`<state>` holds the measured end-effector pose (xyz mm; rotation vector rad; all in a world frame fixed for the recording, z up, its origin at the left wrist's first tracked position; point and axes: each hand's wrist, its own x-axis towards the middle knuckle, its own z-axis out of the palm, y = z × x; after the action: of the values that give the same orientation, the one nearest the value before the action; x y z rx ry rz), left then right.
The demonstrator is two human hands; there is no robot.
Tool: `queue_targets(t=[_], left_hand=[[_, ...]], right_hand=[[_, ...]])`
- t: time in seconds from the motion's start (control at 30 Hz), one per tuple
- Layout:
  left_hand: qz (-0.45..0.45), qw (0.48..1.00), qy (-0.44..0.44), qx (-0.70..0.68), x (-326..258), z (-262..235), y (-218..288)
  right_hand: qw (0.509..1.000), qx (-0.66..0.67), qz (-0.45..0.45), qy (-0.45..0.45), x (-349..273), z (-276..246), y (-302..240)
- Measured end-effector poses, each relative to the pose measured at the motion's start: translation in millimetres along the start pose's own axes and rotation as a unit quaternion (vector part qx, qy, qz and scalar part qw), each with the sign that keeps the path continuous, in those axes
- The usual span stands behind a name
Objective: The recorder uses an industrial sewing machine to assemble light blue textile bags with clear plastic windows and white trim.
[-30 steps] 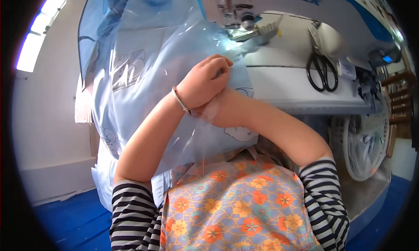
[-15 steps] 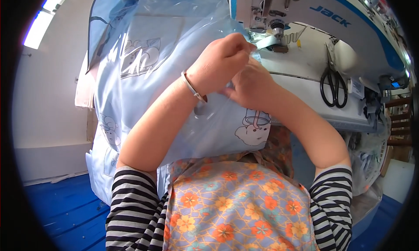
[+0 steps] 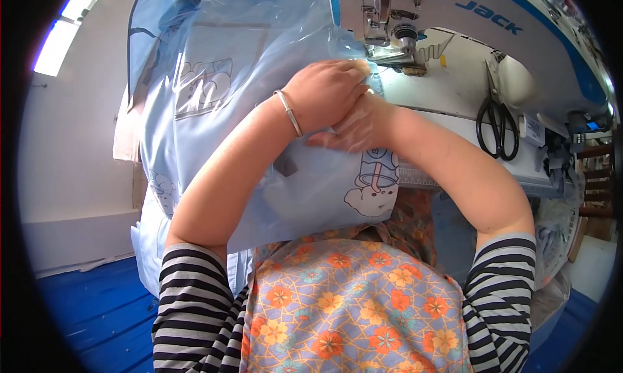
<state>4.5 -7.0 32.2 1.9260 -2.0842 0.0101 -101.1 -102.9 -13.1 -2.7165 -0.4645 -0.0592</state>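
Light blue fabric (image 3: 259, 201) printed with cartoon bears spreads before me, with glossy clear plastic film (image 3: 211, 91) over part of it. My left hand (image 3: 324, 94), a silver bangle at its wrist, is closed on the fabric's edge close to the presser foot of a white and blue sewing machine (image 3: 454, 13). Just below and partly behind it is my right hand (image 3: 357, 123). Film seems to lie over that hand, its thumb side stretched leftward with fingers apart; some fingertips are hidden by the left hand.
Black-handled scissors (image 3: 497, 126) lie on the machine table right of the needle area. A ruler strip (image 3: 425, 177) runs along the table's front edge. Dark fabric scraps (image 3: 555, 159) hang at the right. A white wall (image 3: 78, 152) stands at the left above blue flooring (image 3: 104, 314).
My left hand has loosened from a tight pinch, its fingers now reaching toward the presser foot. The right hand has turned and slid slightly left and down. The fabric shifted slightly left.
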Motion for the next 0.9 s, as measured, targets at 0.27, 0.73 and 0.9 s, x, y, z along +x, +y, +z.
queue_targets(t=[0.27, 0.73, 0.9], left_hand=[[0.061, 0.992, -0.046, 0.097, 4.5, 15.5, 11.7], [-0.052, 0.998, 0.037, -0.01, 0.4, 18.9, 10.9], [-0.02, 0.996, 0.085, -0.006, -4.0, 36.1, 13.9]], right_hand=[[0.997, 0.068, 0.033, -0.014, -54.6, -24.0, -21.9], [0.97, -0.069, -0.014, 0.232, -79.6, 33.8, -75.5], [0.965, -0.066, -0.001, 0.255, -64.8, 42.6, -84.4]])
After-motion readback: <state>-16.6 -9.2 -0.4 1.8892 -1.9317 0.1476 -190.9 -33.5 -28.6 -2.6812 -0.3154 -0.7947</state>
